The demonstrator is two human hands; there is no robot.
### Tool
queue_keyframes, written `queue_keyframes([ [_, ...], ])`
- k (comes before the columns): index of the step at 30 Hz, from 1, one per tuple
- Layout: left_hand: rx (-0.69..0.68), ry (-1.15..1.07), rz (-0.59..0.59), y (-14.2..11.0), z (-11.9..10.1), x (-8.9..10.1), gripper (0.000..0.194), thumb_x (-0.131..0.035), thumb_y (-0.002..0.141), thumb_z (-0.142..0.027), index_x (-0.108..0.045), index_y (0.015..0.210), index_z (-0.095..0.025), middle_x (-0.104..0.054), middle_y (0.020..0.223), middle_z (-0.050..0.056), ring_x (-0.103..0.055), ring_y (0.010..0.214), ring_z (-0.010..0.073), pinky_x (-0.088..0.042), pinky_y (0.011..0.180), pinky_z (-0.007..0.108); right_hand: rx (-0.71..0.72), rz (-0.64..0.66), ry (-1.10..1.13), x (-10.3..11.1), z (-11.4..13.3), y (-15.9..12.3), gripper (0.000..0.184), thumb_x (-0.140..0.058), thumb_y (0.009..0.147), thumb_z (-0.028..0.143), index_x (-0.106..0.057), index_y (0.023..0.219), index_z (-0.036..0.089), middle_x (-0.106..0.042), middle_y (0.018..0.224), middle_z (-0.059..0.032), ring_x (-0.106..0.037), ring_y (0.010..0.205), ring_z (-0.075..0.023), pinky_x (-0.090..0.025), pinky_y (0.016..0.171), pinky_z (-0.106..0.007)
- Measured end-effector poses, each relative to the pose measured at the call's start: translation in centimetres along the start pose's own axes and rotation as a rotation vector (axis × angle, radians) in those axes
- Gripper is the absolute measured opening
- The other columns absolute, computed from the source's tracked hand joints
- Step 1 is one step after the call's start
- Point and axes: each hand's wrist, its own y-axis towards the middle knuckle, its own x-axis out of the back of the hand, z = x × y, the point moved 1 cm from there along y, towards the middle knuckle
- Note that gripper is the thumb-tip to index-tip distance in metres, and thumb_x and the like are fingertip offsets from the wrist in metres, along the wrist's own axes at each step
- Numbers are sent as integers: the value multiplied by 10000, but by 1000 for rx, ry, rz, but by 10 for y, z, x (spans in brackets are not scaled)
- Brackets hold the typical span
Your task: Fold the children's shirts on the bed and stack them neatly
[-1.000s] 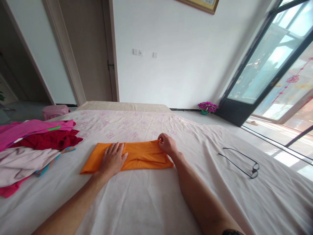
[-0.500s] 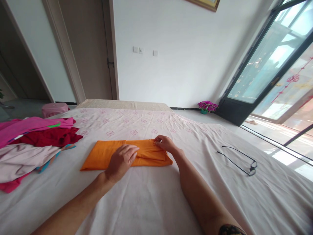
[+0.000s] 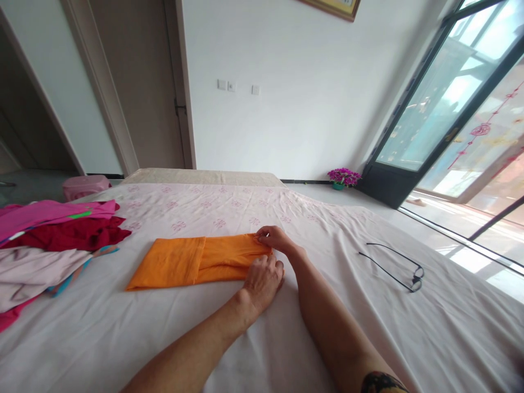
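A folded orange garment [image 3: 176,263] lies flat as a long strip on the bed, its left part doubled over with a straight edge across it. My right hand [image 3: 277,239] pinches the far corner at its right end. At the near corner of that same end, my left hand [image 3: 264,277] has its fingers curled down around the cloth; its fingertips are hidden behind the knuckles. Between the two hands the cloth shows soft creases.
A heap of pink, red and pale clothes [image 3: 61,229] lies on the left of the bed. Black-framed glasses [image 3: 415,279] rest on the white sheet [image 3: 327,262] to the right. A pink stool [image 3: 85,186] and purple flowers [image 3: 344,176] stand on the floor beyond.
My left hand has moved right, from the middle of the orange garment to its near right corner, and its fingers have curled in. My right hand keeps its pinch on the far corner.
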Motion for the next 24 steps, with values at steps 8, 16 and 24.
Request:
queue_keyframes([
  [8,370,-344,-114,-3,25,15,103,-480,912,-187,-548,987,-206,-702,903,25,-673,818,180,-425,676,292,-119,-33,333,2,7,0,240,-660,735,313,-739,897,156,-693,768,-14,-581,682,-129,-443,628,-230],
  [16,428,-157,-176,-27,63,27,136,-519,882,-280,-594,800,-202,-675,871,45,-614,863,208,-398,772,336,-141,-51,406,-8,16,3,250,-663,758,384,-736,814,151,-702,752,-22,-603,679,-132,-454,627,-225],
  [24,347,-8,-144,-37,61,20,131,-559,827,-284,-631,758,-200,-646,868,82,-584,889,254,-398,822,412,-107,-91,373,-21,28,4,302,-530,882,343,-727,1048,187,-735,939,-40,-660,860,-174,-505,752,-274],
])
